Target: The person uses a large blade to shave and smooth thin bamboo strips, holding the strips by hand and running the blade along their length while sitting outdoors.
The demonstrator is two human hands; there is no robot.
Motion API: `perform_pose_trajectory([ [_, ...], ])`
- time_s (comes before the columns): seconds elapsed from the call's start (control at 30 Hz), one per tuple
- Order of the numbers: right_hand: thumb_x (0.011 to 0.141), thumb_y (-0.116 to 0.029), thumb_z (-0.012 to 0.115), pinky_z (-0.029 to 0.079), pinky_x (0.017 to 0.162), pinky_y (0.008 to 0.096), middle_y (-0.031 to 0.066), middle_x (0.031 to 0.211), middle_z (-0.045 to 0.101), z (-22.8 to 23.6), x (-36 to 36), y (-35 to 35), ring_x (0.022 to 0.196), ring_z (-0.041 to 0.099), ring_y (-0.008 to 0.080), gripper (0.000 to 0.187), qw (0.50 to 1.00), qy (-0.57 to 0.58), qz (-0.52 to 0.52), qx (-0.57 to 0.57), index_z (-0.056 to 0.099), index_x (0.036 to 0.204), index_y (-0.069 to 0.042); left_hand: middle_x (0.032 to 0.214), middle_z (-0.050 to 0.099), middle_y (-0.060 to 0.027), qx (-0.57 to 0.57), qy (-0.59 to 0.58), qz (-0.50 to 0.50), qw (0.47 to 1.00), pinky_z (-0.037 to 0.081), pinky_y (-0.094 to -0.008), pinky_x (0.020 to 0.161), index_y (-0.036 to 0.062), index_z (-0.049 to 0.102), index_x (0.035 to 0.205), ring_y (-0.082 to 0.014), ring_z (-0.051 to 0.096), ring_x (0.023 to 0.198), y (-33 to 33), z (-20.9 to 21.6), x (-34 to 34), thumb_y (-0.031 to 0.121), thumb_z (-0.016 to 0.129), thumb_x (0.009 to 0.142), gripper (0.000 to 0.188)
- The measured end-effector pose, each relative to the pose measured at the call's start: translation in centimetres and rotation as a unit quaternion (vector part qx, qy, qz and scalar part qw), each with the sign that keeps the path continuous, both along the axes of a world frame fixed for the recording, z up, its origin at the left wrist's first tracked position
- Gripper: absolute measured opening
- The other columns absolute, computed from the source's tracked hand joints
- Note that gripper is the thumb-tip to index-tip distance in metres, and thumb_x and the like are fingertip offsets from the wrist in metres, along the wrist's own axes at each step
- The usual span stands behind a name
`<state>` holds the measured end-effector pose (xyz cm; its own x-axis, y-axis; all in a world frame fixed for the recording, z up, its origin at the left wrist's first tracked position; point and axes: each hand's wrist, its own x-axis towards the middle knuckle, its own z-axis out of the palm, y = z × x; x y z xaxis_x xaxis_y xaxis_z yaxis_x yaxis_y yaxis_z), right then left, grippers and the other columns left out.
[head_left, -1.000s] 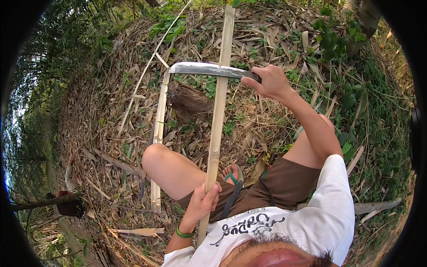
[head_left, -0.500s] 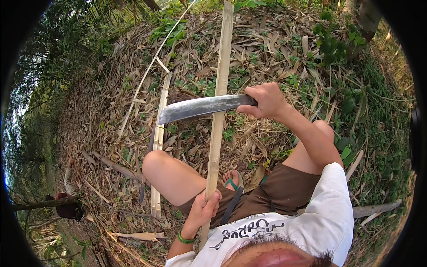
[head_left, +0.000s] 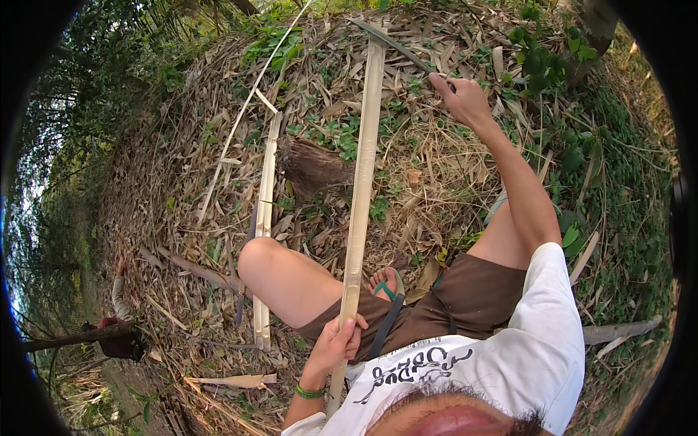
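Nearest, you wore a white T-shirt (head_left: 509,363) with dark lettering, and the near end of the split bamboo strip (head_left: 361,174) lay close against its front. Your left hand (head_left: 336,343), with a green bracelet (head_left: 310,393) at the wrist, was wrapped around the strip's near part, fingers curled over it. Beyond that came your brown shorts (head_left: 483,291) and one foot in a green-strapped flip-flop (head_left: 393,283), just right of the strip. The strip ran from your lap far out ahead, tilting slightly to the right. To its left, past your bent knee, a pale bamboo slat (head_left: 266,192) lay on the leaf litter, and a brown piece of log (head_left: 313,166) sat between the two. Farther out, your right hand (head_left: 465,102) was closed around the handle of the machete (head_left: 398,46), whose blade crossed the strip near its far end (whether the edge touched it, I could not tell). A thin strip (head_left: 247,109) stretched away on the far left. Well off to the left, another person (head_left: 118,347) in dark clothing was partly visible.
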<state>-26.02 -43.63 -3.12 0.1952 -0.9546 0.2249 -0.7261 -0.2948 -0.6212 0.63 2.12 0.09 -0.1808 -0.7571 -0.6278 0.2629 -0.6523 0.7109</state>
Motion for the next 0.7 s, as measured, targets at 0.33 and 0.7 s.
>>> perform_pose_trajectory([
  [0.33,0.091,-0.071,0.054,0.043,0.045,0.0413,0.0098,0.050,0.053,0.3,6.2,11.0,0.045,0.056,0.0291,0.071,0.962,-0.029,0.253,-0.096,0.058,0.062,-0.005,0.057,0.043,-0.0016,-0.045,0.035,0.096,0.994,0.040,-0.0252,0.038,0.0088,0.047,0.091,-0.0111,0.042,0.039,-7.5,1.1,1.0,0.049,0.034,0.109,0.046],
  [0.7,0.091,-0.068,0.056,0.047,0.045,0.0434,0.0120,0.050,0.054,2.0,6.2,11.2,0.046,0.060,0.0316,0.068,0.959,0.022,0.230,-0.162,0.056,0.064,-0.006,0.054,0.042,-0.0011,-0.101,-0.116,0.062,0.986,0.037,-0.0242,0.035,0.0091,0.046,0.086,-0.0105,0.040,0.036,-8.4,1.8,-0.7,0.046,0.038,0.109,0.044],
])
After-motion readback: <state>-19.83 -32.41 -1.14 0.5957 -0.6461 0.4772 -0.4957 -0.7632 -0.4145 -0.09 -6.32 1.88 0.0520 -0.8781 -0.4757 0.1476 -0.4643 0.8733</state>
